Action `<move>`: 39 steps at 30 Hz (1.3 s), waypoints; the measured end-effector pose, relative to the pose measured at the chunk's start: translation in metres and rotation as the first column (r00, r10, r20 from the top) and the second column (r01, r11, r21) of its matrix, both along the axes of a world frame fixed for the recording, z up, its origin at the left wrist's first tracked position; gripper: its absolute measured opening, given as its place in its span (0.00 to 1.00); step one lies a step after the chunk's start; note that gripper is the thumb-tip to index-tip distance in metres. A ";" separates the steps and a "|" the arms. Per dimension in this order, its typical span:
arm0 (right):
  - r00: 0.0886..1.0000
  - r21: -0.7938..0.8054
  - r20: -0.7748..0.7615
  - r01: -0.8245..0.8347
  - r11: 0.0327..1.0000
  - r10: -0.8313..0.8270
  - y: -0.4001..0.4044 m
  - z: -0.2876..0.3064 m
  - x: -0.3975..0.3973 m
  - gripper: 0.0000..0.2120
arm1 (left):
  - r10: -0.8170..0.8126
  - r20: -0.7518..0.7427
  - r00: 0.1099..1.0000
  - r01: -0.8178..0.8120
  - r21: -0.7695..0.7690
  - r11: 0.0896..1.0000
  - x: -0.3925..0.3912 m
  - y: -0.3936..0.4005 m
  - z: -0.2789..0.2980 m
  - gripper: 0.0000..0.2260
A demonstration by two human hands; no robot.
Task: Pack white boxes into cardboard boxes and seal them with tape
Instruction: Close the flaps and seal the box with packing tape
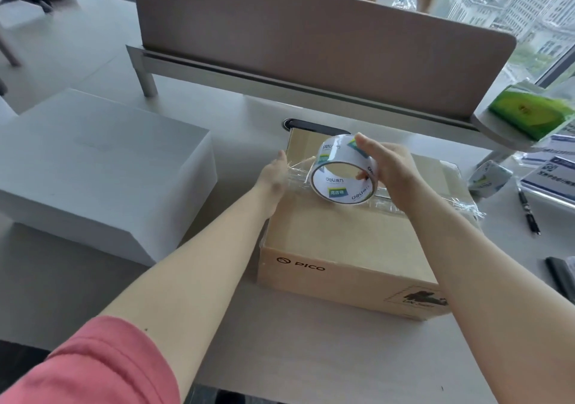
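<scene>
On top of the cardboard box (pixel 348 235), the right hand (pixel 389 173) grips the tape roll (pixel 342 170); the left hand (pixel 275 174) presses the tape's loose end flat at the left edge; the strip runs sideways between them.

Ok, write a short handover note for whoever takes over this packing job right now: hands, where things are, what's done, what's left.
Right hand: grips the tape roll above the cardboard box, thumb inside the core.
Left hand: presses the pulled-out tape end at the box's left edge.
Cardboard box: flaps closed, on the desk; some crinkled tape already lies across its top towards the right.
White box: unpacked, on the desk to the left.
Left: finish and cut this strip, then probably pack the white box; no second carton is in view.
</scene>
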State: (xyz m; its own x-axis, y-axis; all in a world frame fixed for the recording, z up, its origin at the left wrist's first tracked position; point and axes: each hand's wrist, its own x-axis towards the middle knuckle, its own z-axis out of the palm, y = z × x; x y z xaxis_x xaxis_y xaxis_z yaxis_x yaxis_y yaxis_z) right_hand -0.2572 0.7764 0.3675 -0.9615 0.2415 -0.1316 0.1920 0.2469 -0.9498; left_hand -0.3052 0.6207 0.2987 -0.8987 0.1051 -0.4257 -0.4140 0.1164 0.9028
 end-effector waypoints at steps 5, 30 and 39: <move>0.999 0.247 -0.017 -0.039 0.968 0.045 -0.002 0.010 -0.009 0.21 | -0.020 -0.096 0.995 0.010 -0.107 0.994 0.005 0.003 -0.001 0.23; 0.999 0.064 0.028 -0.040 0.997 0.038 0.092 0.003 0.031 0.29 | -0.456 -0.320 0.831 0.089 -0.731 0.676 0.038 0.038 0.025 0.23; 0.995 0.622 0.086 -0.092 0.777 0.049 0.099 0.024 0.016 0.29 | -0.642 -0.054 0.765 0.185 -0.936 0.299 0.037 0.040 0.019 0.25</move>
